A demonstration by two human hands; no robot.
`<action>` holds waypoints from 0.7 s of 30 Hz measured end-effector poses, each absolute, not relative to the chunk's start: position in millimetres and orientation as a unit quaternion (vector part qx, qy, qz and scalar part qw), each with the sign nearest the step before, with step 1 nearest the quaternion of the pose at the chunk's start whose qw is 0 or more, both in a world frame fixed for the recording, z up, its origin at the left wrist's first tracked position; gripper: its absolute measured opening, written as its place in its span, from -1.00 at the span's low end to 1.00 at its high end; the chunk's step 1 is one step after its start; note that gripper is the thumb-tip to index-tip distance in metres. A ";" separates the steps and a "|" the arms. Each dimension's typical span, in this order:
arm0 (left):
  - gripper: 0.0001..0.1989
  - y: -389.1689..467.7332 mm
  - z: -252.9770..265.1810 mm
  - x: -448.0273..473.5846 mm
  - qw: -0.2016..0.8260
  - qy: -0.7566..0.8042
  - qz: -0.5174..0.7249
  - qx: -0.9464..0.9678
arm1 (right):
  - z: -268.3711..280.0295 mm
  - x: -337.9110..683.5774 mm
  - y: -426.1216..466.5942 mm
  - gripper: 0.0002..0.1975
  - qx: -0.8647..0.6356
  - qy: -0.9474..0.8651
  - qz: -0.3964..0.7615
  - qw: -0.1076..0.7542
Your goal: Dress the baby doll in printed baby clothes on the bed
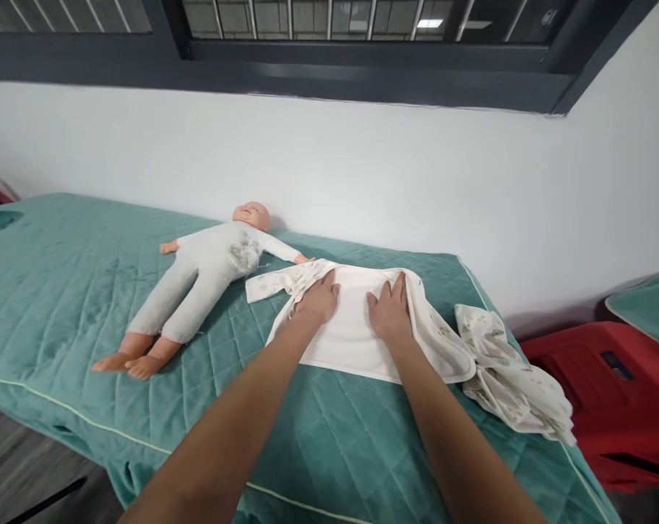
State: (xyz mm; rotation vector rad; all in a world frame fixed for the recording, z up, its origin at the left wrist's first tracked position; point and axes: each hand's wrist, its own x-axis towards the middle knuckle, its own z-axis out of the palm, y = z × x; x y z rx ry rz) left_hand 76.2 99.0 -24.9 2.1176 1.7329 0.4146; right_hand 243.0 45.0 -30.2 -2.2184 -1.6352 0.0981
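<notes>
A white baby shirt with a small print lies spread on the bed, its front flaps folded out to both sides. One sleeve stretches to the left. My left hand rests on the shirt by the left flap, fingers stretched out and flat. On the inner cloth beside the right flap lies my right hand, its fingers apart. Neither hand visibly grips the fabric. To the left, a baby doll with a pale cloth body lies on its back, one of its hands near the shirt's sleeve.
A crumpled printed baby garment lies right of the shirt, near the bed's edge. The bed has a green quilted cover. Behind it stands a white wall below a dark-framed window. A red plastic piece stands at the right.
</notes>
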 end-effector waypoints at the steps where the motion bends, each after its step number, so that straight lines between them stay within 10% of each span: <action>1: -0.39 98.8 -25.3 76.3 0.188 0.618 0.145 0.750 | -31.6 243.3 45.1 -0.30 -0.789 -0.584 0.037 0.185; 21: -0.39 82.9 -26.7 90.1 0.145 0.662 0.142 0.722 | -24.6 216.6 52.9 -0.44 -0.657 -0.747 0.020 0.097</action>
